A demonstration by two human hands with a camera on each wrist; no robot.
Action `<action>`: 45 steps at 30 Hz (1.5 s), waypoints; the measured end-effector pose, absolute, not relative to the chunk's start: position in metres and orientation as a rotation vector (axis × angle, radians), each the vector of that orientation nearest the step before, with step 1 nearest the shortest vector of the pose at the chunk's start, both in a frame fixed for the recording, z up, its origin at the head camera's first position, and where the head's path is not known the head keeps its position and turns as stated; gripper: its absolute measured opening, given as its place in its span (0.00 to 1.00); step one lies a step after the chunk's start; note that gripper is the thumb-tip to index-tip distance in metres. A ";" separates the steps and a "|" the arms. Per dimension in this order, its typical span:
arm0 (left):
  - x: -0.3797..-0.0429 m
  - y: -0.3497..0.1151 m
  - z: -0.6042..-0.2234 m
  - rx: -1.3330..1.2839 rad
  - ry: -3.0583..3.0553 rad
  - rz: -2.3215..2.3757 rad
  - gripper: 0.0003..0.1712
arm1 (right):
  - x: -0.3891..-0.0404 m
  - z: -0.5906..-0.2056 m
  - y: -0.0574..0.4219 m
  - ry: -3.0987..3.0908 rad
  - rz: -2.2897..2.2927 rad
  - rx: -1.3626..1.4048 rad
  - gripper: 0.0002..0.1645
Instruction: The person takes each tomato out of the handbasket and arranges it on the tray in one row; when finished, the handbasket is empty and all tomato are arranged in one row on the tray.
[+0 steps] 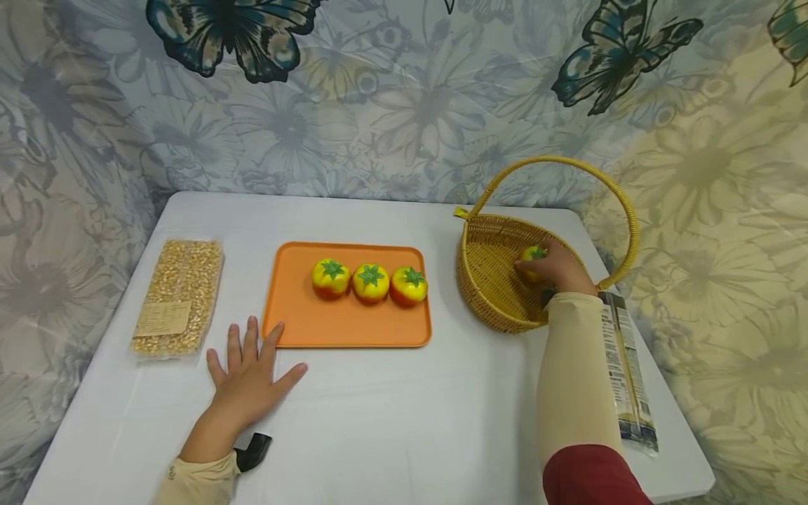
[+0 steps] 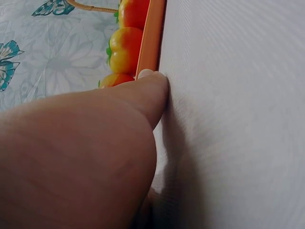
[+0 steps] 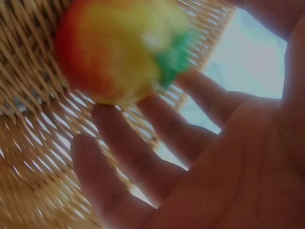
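My right hand [image 1: 563, 269] reaches into the wicker basket [image 1: 489, 280] and holds a yellow-and-red persimmon [image 1: 531, 255] with a green leafy top. In the right wrist view, the fingertips [image 3: 106, 114] are against the slightly blurred persimmon [image 3: 121, 50], with the woven wall behind it. On an orange tray [image 1: 344, 326], three similar persimmons [image 1: 370, 283] lie in a row. My left hand [image 1: 248, 386] is spread on the white table, its index fingertip at the tray's front left corner. The left wrist view shows the thumb [image 2: 152, 90] close to the tray edge [image 2: 151, 40].
A clear bag of yellow kernels [image 1: 179, 291] with a paper label lies left of the tray. Beneath the basket handle [image 1: 633, 224] and beside my right forearm is a printed plastic packet [image 1: 625, 372]. Butterfly-patterned cloth [image 1: 429, 105] hangs behind the table [image 1: 404, 414].
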State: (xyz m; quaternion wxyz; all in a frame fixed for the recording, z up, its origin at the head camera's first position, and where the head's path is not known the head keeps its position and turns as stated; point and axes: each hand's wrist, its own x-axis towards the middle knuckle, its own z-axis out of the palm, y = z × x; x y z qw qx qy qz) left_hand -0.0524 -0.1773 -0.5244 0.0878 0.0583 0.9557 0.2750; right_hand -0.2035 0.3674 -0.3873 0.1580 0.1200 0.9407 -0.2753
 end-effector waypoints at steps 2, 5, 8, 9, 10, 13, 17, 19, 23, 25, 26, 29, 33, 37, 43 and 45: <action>-0.052 -0.177 -0.524 0.174 2.846 0.819 0.58 | -0.205 -0.391 0.366 2.687 -0.788 0.361 0.55; -0.052 -0.177 -0.523 0.171 2.845 0.815 0.58 | -0.210 -0.395 0.365 2.675 -0.819 0.375 0.56; -0.052 -0.177 -0.523 0.171 2.840 0.823 0.58 | -0.215 -0.397 0.365 2.651 -0.843 0.391 0.57; -0.052 -0.177 -0.523 0.171 2.841 0.824 0.57 | -0.216 -0.397 0.365 2.646 -0.844 0.392 0.58; -0.053 -0.177 -0.524 0.171 2.840 0.825 0.57 | -0.218 -0.397 0.365 2.642 -0.839 0.389 0.58; -0.052 -0.177 -0.523 0.174 2.842 0.827 0.58 | -0.222 -0.398 0.366 2.625 -0.831 0.392 0.58; -0.052 -0.177 -0.523 0.180 2.848 0.839 0.57 | -0.225 -0.402 0.366 2.616 -0.842 0.396 0.59; -0.052 -0.176 -0.522 0.179 2.847 0.844 0.57 | -0.226 -0.404 0.365 2.624 -0.873 0.400 0.60; -0.051 -0.175 -0.519 0.168 2.830 0.840 0.57 | -0.224 -0.403 0.359 2.665 -0.965 0.397 0.62; -0.051 -0.175 -0.518 0.166 2.823 0.828 0.57 | -0.220 -0.397 0.352 2.689 -0.996 0.391 0.63; -0.051 -0.175 -0.517 0.166 2.819 0.825 0.57 | -0.218 -0.393 0.347 2.705 -1.005 0.381 0.64; -0.052 -0.175 -0.518 0.164 2.819 0.814 0.58 | -0.212 -0.375 0.328 2.748 -1.047 0.335 0.63; -0.051 -0.178 -0.521 0.161 2.829 0.819 0.58 | -0.207 -0.348 0.290 2.809 -1.075 0.208 0.61; -0.050 -0.181 -0.522 0.162 2.840 0.833 0.58 | -0.205 -0.334 0.245 2.887 -1.040 0.030 0.55; -0.052 -0.182 -0.526 0.180 2.868 0.845 0.56 | -0.210 -0.332 0.155 2.895 -0.986 -0.313 0.45; -0.053 -0.182 -0.527 0.185 2.866 0.853 0.56 | -0.211 -0.338 0.121 2.860 -0.948 -0.429 0.44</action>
